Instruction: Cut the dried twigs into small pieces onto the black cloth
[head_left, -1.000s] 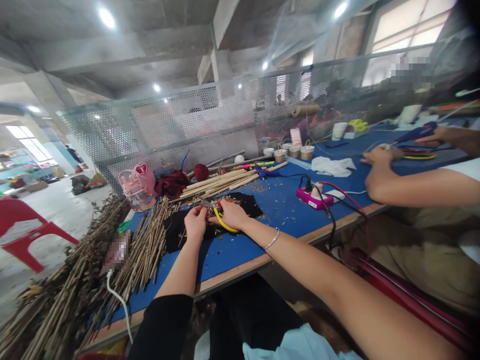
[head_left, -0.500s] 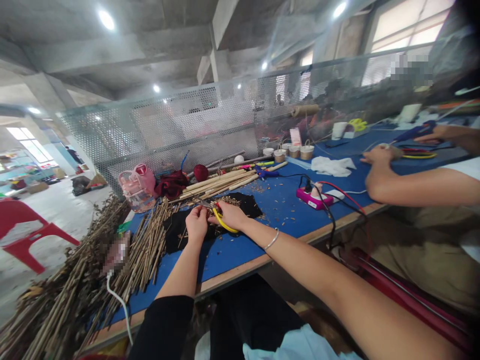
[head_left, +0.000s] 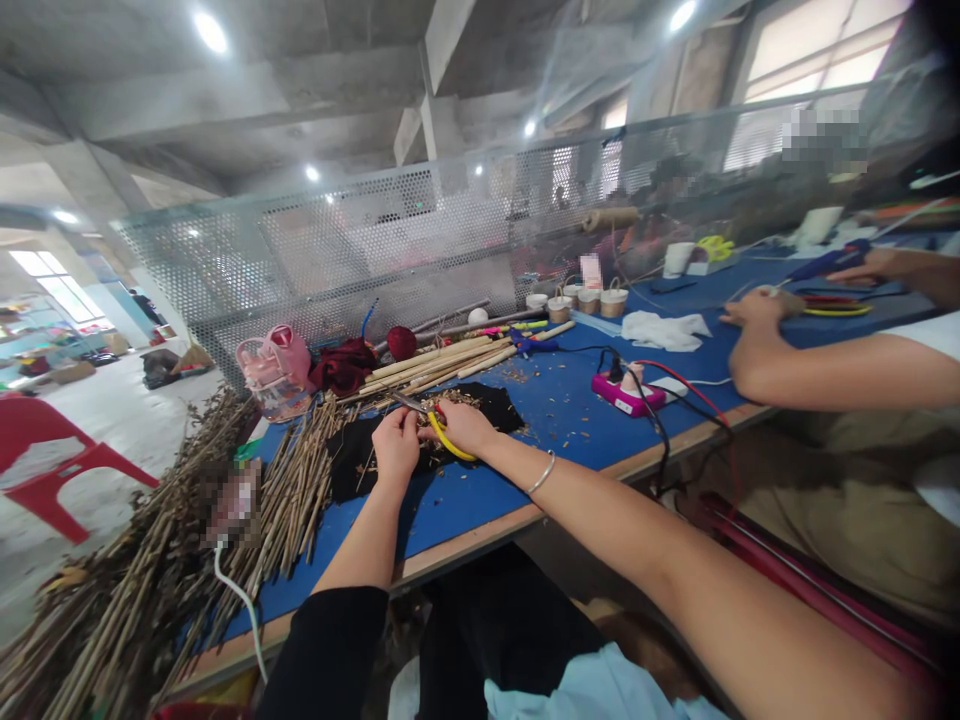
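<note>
My right hand [head_left: 465,428] is closed round yellow-handled cutters [head_left: 437,425], whose metal jaws point left over a black cloth [head_left: 491,402] on the blue table [head_left: 480,490]. My left hand [head_left: 396,443] is pinched shut beside the jaws, on something small I cannot make out. Bits of chopped stem lie scattered on the cloth. A large heap of dry brown stalks [head_left: 180,540] lies to the left of my left arm.
A co-worker's arms [head_left: 817,365] rest on the table at the right, one hand on a blue glue gun [head_left: 829,264]. A pink power strip [head_left: 626,390] with cables, pale sticks [head_left: 450,360], a pink jug [head_left: 274,370], small pots [head_left: 585,298], and a mesh screen [head_left: 375,250] stand behind.
Both hands have stayed over the black cloth with only slight shifts. The cutters remain in my right hand, and the view has dipped very slightly.
</note>
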